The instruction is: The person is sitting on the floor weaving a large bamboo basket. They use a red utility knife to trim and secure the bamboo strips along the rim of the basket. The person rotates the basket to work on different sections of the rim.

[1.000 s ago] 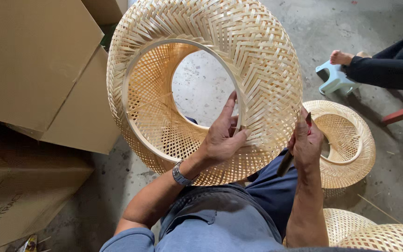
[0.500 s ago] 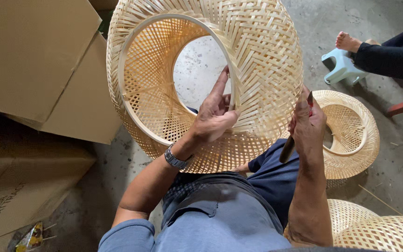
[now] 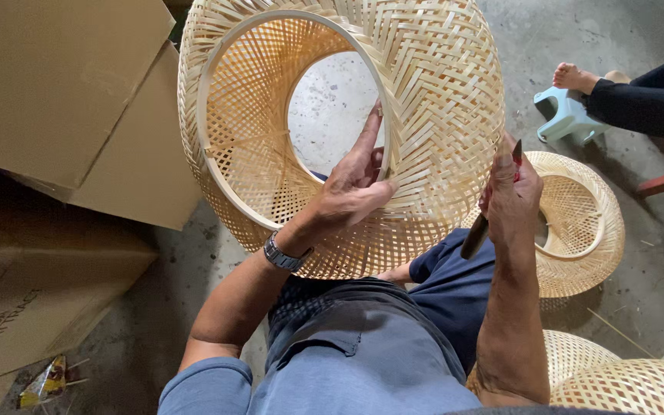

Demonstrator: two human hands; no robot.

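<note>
The woven bamboo lampshade [image 3: 347, 131] rests tilted on the person's lap, its weave looking complete and its inner ring fitted. The left hand [image 3: 351, 192] grips that rim with fingers spread, while the right hand [image 3: 512, 204] is clenched around a small wooden-handled tool [image 3: 476, 234] at the outer wall, so only edge finishing seems left.

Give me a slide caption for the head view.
Left hand grips woven bamboo shade at its rim; right hand holds a small tool beside it.

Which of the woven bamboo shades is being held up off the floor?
The big one gripped by the left hand; the others rest on the floor.
</note>
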